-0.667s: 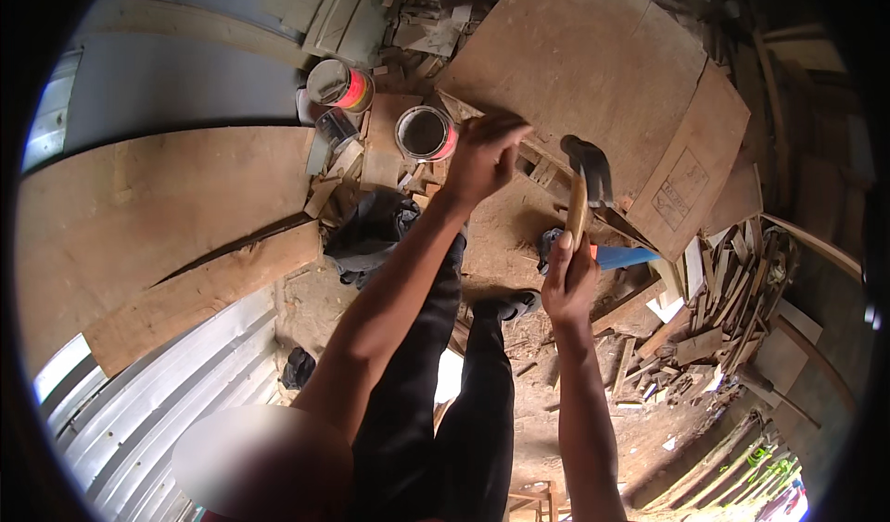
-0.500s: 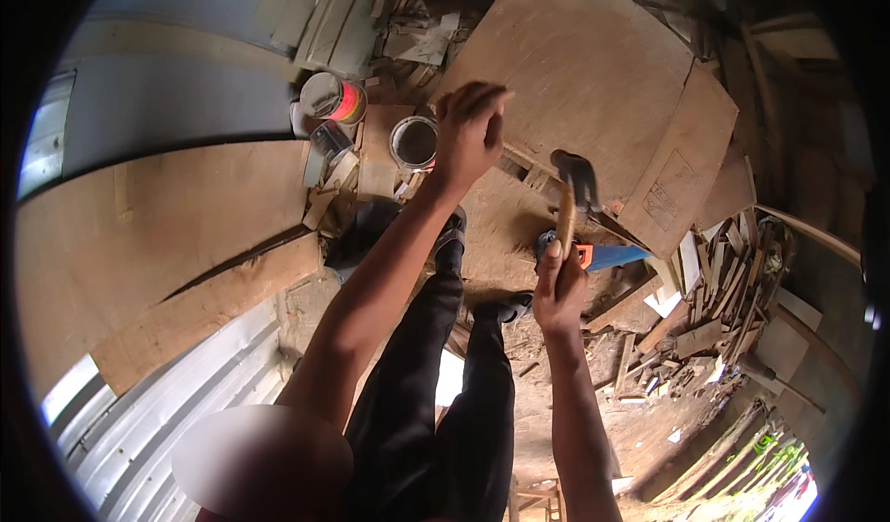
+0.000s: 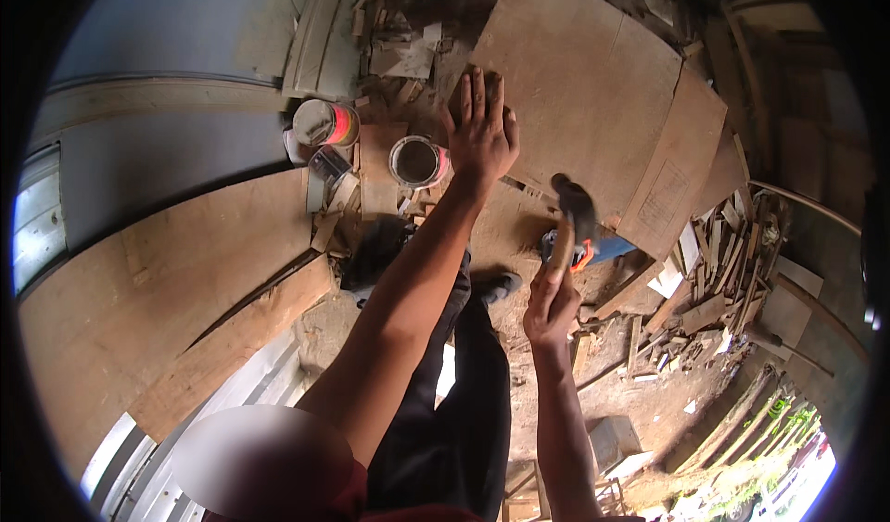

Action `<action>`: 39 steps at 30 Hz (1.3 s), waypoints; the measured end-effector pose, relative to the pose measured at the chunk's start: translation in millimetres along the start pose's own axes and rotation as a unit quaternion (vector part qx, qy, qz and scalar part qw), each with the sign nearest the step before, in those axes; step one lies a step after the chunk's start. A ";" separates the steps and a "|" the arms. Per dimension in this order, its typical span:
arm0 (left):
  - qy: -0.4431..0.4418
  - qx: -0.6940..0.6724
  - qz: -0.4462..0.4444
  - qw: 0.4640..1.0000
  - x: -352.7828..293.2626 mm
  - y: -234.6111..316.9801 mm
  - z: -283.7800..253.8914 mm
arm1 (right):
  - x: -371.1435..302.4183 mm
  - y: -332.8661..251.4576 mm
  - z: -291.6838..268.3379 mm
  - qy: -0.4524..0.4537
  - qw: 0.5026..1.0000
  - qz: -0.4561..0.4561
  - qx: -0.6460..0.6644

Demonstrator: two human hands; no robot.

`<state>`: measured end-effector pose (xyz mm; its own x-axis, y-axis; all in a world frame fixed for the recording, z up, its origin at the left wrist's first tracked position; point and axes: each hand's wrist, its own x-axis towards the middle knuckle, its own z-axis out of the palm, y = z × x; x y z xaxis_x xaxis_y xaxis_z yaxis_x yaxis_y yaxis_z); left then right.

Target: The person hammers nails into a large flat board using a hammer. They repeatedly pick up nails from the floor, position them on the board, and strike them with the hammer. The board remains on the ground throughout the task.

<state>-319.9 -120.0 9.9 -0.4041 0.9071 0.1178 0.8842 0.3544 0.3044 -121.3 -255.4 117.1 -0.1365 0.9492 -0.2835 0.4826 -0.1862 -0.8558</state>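
Note:
My left hand [image 3: 481,135] lies with its fingers stretched out at the left corner of a large brown wooden board [image 3: 579,68]. My right hand [image 3: 553,309] is wrapped round the wooden handle of a claw hammer [image 3: 577,209], whose dark head points away from me near the board's close edge. Under and beside the hammer, a saw with a blue blade [image 3: 612,248] and an orange part shows, partly hidden by the hammer and the board.
Left of the board stand an open can [image 3: 417,162] and a red-banded can [image 3: 324,123]. Wood scraps [image 3: 718,281] are heaped at the right. A long plywood sheet [image 3: 176,244] lines the left side. A small wooden stool [image 3: 524,494] appears at the lower edge.
My left hand has gone from curled fingers to fingers spread out at the board's corner. The hammer in my right hand has come slightly lower, its head turned.

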 end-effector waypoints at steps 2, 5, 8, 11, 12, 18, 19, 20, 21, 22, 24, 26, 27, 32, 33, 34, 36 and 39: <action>-0.010 -0.010 0.002 1.000 3.0 -4.5 -3.1 | -4.2 -15.1 -2.0 0.011 0.992 -0.113 0.054; 0.006 -0.010 0.013 1.000 5.3 -0.9 -2.2 | 4.2 10.3 14.7 0.046 0.992 -0.118 -0.017; 0.017 0.010 0.018 1.000 6.4 2.1 -1.3 | 9.9 29.2 18.0 0.041 0.993 0.015 -0.111; 0.024 0.013 0.012 1.000 1.3 -3.6 0.3 | -0.6 -8.8 13.3 0.079 0.993 -0.053 0.072; 0.026 0.013 0.008 1.000 4.2 -3.2 -0.9 | -0.4 -23.7 11.8 0.077 0.986 -0.111 0.094; 0.053 0.023 0.013 0.998 2.8 -0.5 6.8 | 8.5 37.5 26.5 0.023 0.995 0.001 -0.096; 0.060 0.025 0.013 0.998 4.7 -1.3 7.2 | 4.6 32.8 21.7 0.027 0.997 -0.030 -0.065; 0.060 0.020 0.013 0.998 8.4 -2.3 7.8 | -4.5 24.8 18.5 0.035 0.998 -0.049 0.025; 0.054 0.017 0.011 0.998 6.4 -2.3 6.3 | -15.3 5.3 15.0 0.040 0.991 -0.061 0.113; 0.050 0.016 0.007 0.999 5.1 -6.3 6.2 | -16.6 -12.3 14.3 0.036 0.977 -0.124 0.170; 0.054 0.012 0.006 0.998 1.9 -7.6 6.1 | -19.9 2.9 11.8 0.025 0.958 -0.195 0.210; 0.062 0.009 0.012 0.998 5.0 -4.8 6.8 | -8.2 26.7 24.2 0.052 0.968 -0.197 0.148; 0.063 0.007 0.016 0.998 4.5 -1.1 8.6 | -2.7 39.3 31.1 0.068 0.984 -0.146 0.078; 0.046 0.007 0.003 0.999 1.0 -6.2 6.7 | -11.0 30.7 17.4 0.007 0.977 -0.049 0.205; 0.045 0.001 0.001 0.999 4.0 -3.1 8.6 | -14.4 9.0 16.3 0.037 0.962 -0.092 0.255; 0.044 -0.006 0.000 0.999 3.9 -3.2 9.2 | -14.9 14.0 18.5 0.048 0.954 -0.168 0.245; 0.051 -0.012 0.006 0.999 1.6 -3.2 8.4 | -6.6 51.2 26.1 0.079 0.959 -0.242 0.124; 0.056 -0.005 0.013 0.998 2.7 -2.0 9.2 | 16.1 57.6 34.8 0.050 0.994 0.002 -0.101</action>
<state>-320.6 -116.1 0.9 -0.4051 0.8847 0.2306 0.8927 0.3284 0.3085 -125.8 -259.7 48.1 -0.0521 0.9707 -0.2346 0.6476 -0.1460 -0.7478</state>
